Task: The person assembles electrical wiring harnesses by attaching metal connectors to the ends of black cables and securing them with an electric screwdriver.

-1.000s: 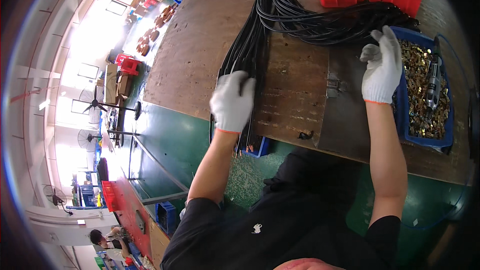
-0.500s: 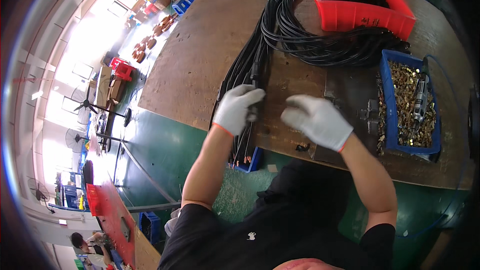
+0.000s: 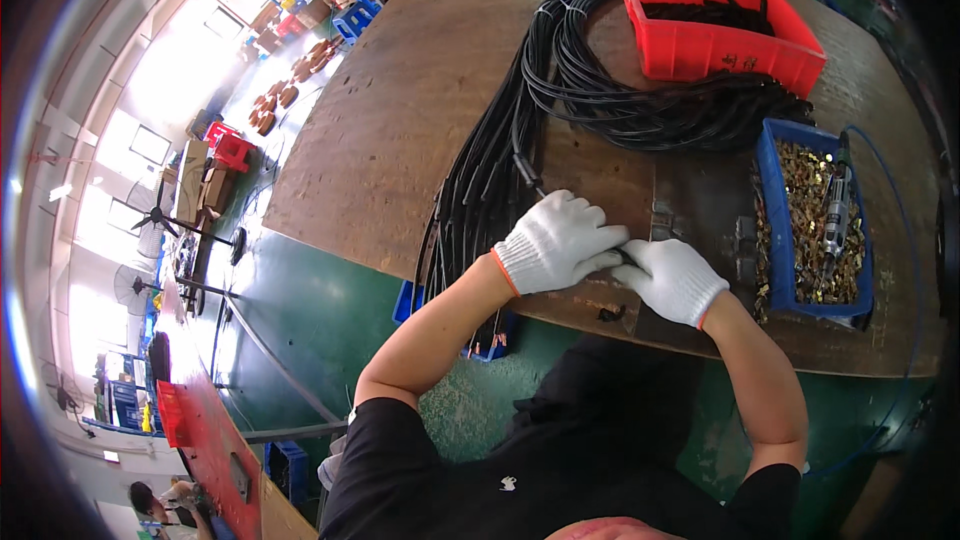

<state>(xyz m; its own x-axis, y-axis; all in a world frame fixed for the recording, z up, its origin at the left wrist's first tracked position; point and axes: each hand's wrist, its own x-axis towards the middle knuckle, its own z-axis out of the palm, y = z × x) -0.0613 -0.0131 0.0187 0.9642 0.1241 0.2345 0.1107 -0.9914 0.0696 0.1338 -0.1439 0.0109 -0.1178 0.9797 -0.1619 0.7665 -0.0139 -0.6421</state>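
Both hands wear white gloves and meet above the near edge of the table. My left hand is closed around a black cable, which runs into it from the bundle behind. Just to its right, my right hand pinches a dark piece at the left fingertips, apparently the same cable's end, mostly hidden by the fingers. Left of the hands lies the bundle of black cables, its bare copper ends hanging past the table edge.
A red bin of black pieces stands at the back of the brown table. On the right, a blue bin holds small brass-coloured parts, with a metal air tool lying on them. Small metal blocks sit beside it.
My left hand has moved right, bringing a cable away from the bundle. The right hand has closed in beside its fingertips, and both now grip the cable.
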